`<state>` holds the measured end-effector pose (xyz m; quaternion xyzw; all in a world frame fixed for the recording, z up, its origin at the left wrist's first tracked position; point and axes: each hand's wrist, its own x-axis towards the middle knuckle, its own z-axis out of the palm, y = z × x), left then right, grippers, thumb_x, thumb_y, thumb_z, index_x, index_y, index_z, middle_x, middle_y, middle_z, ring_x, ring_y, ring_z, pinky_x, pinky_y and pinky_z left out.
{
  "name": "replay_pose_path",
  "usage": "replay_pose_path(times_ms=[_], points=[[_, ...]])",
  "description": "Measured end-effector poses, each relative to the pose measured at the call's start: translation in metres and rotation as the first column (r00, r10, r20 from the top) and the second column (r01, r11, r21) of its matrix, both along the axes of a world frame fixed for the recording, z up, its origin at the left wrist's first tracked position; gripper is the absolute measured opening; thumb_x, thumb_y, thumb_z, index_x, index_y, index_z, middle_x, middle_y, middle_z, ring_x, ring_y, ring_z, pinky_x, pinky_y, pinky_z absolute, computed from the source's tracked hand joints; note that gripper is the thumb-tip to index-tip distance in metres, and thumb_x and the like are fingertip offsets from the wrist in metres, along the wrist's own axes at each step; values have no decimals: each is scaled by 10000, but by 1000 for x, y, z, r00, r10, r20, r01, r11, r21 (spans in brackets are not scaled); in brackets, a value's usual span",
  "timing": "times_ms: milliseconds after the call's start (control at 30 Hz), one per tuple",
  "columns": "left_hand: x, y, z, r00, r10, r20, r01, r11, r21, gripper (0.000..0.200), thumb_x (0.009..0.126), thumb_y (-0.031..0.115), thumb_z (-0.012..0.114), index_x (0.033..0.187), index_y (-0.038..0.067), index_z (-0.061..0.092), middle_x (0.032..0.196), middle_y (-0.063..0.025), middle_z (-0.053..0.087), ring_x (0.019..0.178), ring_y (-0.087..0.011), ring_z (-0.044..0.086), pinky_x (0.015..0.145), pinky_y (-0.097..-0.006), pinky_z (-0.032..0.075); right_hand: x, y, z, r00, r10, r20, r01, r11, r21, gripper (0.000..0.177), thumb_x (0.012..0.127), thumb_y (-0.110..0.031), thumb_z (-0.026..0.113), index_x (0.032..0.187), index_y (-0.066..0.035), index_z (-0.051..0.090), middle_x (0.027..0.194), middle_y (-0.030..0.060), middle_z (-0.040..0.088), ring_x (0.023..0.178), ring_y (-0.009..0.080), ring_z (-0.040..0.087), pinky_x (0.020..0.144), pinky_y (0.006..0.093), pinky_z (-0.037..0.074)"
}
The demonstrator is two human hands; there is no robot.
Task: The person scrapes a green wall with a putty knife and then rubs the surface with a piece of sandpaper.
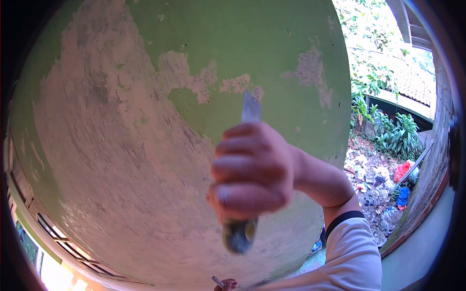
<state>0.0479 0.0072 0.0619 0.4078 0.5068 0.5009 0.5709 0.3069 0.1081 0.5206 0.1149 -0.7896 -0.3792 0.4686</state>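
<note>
My right hand [252,169] is closed in a fist around the handle of a scraper, in the middle of the head view. Its narrow, flat metal blade [251,107] points up with a slanted tip, overlapping a bare patch on the green wall [262,39]. Below the fist shows the rounded, dark and yellowish handle end [240,236], blurred. At the bottom edge, only the fingers of my left hand [228,284] appear, pinching a thin pale stick [217,281] that resembles a cigarette. Much of the wall's left side is a large stripped area [131,160], pinkish grey and streaked.
Smaller bare patches [313,72] mark the upper wall. Past its right edge lies ground strewn with litter [374,179], with green plants [398,133] behind. A post [439,92] and low wall [412,257] stand far right. A latticed window frame [73,247] is at lower left.
</note>
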Motion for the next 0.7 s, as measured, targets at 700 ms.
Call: replay_pose_path(times_ms=[700], points=[[-1,-8,-2,1000,14,-22,-14,1000,9,332,864,316,542,945,-1,603,834,-71,620,777,-167,580,687,-293,447,-7,16,5,999,-38,-5,38,999,-21,229,604,-179,647,662,-131,431,519,-6,401,421,159,464,364,318,355]])
